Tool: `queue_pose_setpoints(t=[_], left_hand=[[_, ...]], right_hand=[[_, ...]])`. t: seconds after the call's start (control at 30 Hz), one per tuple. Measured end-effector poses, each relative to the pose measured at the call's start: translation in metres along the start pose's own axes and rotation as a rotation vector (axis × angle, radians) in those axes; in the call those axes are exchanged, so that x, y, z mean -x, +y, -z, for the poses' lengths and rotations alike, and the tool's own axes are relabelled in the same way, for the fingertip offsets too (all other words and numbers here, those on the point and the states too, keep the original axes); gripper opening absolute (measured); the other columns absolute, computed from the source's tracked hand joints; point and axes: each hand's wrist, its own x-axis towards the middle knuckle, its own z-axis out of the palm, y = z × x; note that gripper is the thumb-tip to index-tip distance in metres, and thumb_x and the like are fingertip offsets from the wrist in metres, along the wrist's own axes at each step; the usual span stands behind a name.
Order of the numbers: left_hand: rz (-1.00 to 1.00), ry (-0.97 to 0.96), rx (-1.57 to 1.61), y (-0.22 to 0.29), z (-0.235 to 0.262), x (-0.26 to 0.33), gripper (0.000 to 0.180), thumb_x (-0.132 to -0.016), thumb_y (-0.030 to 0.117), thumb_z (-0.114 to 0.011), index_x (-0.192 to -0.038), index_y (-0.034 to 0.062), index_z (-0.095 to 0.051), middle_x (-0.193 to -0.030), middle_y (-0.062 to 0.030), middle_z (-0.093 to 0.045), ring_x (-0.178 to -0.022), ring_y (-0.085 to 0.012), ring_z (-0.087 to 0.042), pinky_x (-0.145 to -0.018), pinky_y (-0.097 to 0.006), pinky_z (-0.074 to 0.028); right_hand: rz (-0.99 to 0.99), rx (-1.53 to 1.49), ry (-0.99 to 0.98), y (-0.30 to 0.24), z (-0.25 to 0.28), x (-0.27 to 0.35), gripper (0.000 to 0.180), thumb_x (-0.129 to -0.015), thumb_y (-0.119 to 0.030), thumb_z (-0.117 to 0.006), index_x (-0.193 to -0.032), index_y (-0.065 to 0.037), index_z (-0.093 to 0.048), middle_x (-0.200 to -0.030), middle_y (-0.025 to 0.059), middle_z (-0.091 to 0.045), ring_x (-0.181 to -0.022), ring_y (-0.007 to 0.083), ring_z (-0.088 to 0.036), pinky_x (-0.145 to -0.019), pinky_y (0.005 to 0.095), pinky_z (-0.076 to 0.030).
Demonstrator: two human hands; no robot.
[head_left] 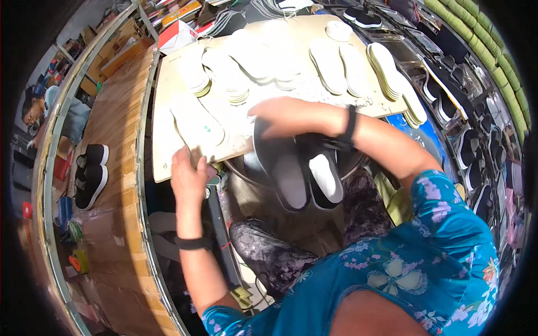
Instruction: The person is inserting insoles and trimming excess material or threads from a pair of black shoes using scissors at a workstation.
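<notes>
My left hand is at the near left edge of a pale board, thumb and fingers apart. Its fingertips touch the near end of a thin dark curved line by a white insole; whether this is a tool or an insole's edge I cannot tell. My right hand is smeared by motion, its fingers over the far end of a dark shoe with a grey inside. Beside that shoe rests another dark shoe with a white insole. Both shoes are just off the board's near edge, above my lap.
Stacks of white insoles and a white roll lie on the board. Black shoes with white soles stand on a wooden shelf at left. Racks of dark shoes line the right. A person is at far left.
</notes>
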Motion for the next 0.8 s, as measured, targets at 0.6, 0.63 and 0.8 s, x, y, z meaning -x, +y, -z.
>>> queue_pose_setpoints(t=[0.6, 0.63, 0.8], left_hand=[[0.047, -0.071, -0.162, -0.054, 0.015, -0.04, 0.026, -0.083, 0.007, -0.046, -0.106, -0.0042, -0.053, -0.108, -0.0231, -0.052, -0.09, -0.0375, -0.055, -0.082, -0.038, -0.045], [0.116, 0.194, -0.097, -0.052, 0.027, -0.032, 0.027, -0.085, 0.007, -0.045, -0.108, -0.0047, -0.052, -0.108, -0.0224, -0.053, -0.088, -0.0353, -0.057, -0.081, -0.037, -0.046], [-0.113, 0.33, 0.317, 0.065, 0.037, 0.047, 0.029, -0.091, 0.01, -0.04, -0.113, -0.0064, -0.049, -0.109, -0.0212, -0.053, -0.098, -0.0291, -0.055, -0.085, -0.036, -0.044]], right_hand=[[-0.015, -0.616, 0.752, 0.015, 0.003, -0.063, 0.015, -0.081, -0.011, -0.053, -0.089, -0.001, -0.062, -0.081, 0.014, -0.062, -0.072, 0.0261, -0.059, -0.066, 0.0309, -0.046], [0.047, -0.671, 0.861, 0.009, 0.023, -0.029, 0.017, -0.083, -0.012, -0.052, -0.092, -0.001, -0.062, -0.083, 0.0145, -0.062, -0.073, 0.0253, -0.059, -0.067, 0.0296, -0.045], [0.26, 0.059, 0.657, -0.004, 0.029, 0.153, 0.02, -0.083, -0.006, -0.049, -0.098, -0.002, -0.061, -0.097, 0.012, -0.061, -0.095, 0.027, -0.058, -0.082, 0.0328, -0.047]])
